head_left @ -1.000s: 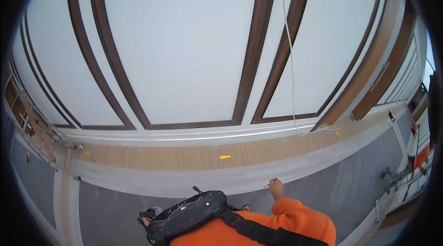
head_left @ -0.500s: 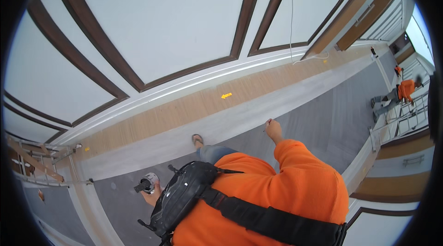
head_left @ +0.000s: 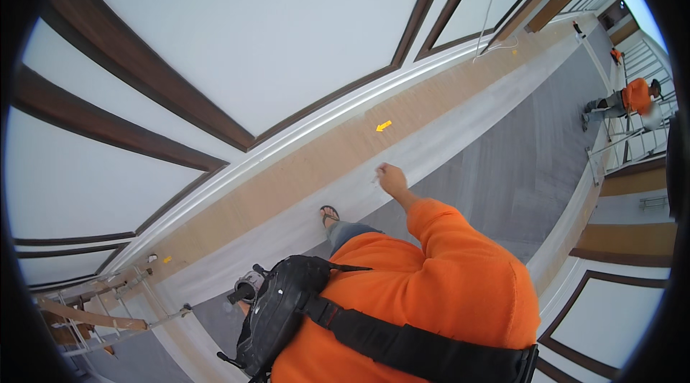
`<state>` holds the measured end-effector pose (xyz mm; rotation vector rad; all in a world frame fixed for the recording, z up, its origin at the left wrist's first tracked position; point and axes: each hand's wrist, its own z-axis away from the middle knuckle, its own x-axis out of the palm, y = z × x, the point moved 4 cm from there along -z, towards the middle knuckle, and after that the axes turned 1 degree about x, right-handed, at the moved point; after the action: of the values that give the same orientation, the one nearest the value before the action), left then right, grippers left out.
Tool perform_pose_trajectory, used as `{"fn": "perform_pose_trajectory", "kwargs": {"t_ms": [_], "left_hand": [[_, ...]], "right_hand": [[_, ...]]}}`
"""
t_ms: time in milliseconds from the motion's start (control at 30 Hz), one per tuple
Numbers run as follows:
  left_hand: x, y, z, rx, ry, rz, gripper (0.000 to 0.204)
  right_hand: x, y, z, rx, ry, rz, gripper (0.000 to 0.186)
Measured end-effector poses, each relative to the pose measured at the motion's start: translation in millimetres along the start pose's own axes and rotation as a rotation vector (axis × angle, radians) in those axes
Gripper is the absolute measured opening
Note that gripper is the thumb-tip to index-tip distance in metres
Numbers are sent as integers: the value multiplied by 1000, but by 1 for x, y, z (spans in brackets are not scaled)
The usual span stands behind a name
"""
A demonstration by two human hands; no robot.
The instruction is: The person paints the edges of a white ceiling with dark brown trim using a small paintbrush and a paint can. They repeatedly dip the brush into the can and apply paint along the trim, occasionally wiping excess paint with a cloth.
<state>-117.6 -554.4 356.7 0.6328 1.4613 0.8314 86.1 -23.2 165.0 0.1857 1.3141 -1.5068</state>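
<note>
My right hand [head_left: 393,181] has swung over the pale floor strip [head_left: 298,212], fingers curled, contents blurred; at seven o'clock, the round grey can [head_left: 251,280] now tucks beside my black fabric bag [head_left: 277,315], masking my left hand's [head_left: 244,307] grip.

1. The right arm [head_left: 463,246], in an orange sleeve, reached from the near right toward the far side, angling somewhat left and bent at the elbow.
2. The sleeve ended short of the wrist [head_left: 407,197], which was bare.
3. The right hand [head_left: 392,180] was raised ahead of the torso [head_left: 359,325], back of the hand uppermost, its fingers [head_left: 382,169] curled and pointing left; blur hid their exact closure.
4. The left hand [head_left: 243,307] showed only as a sliver of skin low on the left, its grip hidden.
5. One leg [head_left: 350,233] stretched forward between the hands, its foot [head_left: 329,216] pointing to the far side.
</note>
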Motion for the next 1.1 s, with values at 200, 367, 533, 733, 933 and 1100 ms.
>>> {"fn": "perform_pose_trajectory", "kwargs": {"t_ms": [200, 367, 533, 733, 933, 1100], "left_hand": [[-1, 4, -113, 90, -133, -2, 74], [20, -11, -194, 278, -323, 61, 72], [59, 21, -249, 230, -613, 2, 71], [141, -28, -309, 290, -835, -55, 72], [279, -147, -349, 306, -954, -114, 75], [342, -230, -366, 333, -987, -178, 77]], "right_hand": [[40, -198, 10, -180, -19, -199, 26], [79, -254, 11, -97, -9, -366, 29], [100, -300, 42, -87, 32, -410, 24], [194, -323, -1, -236, -22, -403, 26], [309, -258, -103, -384, 239, -670, 30], [358, -180, -148, -366, 507, -991, 33]]}}
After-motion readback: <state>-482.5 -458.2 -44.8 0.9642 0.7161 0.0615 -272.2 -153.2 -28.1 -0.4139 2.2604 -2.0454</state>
